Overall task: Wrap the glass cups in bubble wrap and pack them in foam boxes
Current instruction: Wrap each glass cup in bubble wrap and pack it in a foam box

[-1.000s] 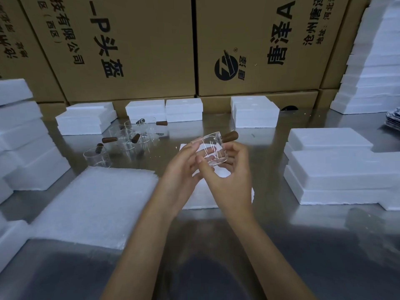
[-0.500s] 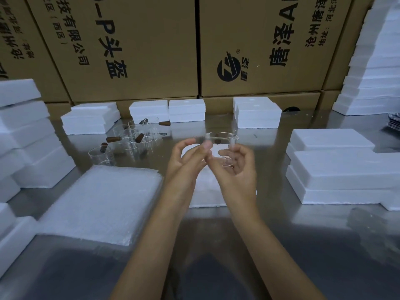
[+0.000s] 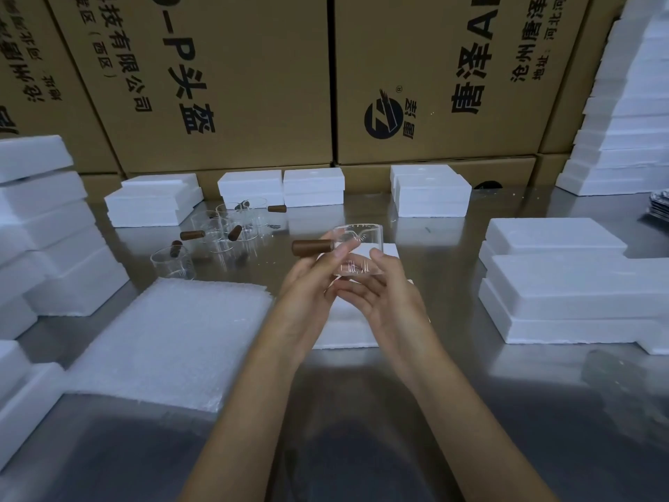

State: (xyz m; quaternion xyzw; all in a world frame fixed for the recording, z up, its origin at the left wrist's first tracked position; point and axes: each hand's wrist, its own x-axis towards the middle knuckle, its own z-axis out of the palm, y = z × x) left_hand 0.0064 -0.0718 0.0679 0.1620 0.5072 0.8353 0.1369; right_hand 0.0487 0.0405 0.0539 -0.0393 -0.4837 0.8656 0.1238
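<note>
Both my hands hold one clear glass cup (image 3: 358,248) with a brown wooden handle (image 3: 312,246) above the metal table. My left hand (image 3: 307,295) pinches the cup's left side by the handle, which points left. My right hand (image 3: 383,298) cups it from below and the right with curled fingers. Under my hands lies a white foam box (image 3: 347,327). A stack of bubble wrap sheets (image 3: 170,338) lies to the left. Several more glass cups with brown handles (image 3: 224,233) stand farther back on the left.
Foam boxes are stacked on the left (image 3: 40,226), on the right (image 3: 572,284), at the far right (image 3: 630,132) and along the back (image 3: 430,193). Big cardboard cartons (image 3: 224,85) form a wall behind the steel table (image 3: 434,429).
The cup has been turned in my hands: its handle pointed to the right one second ago and now points left. Both hands stay at about the same spot.
</note>
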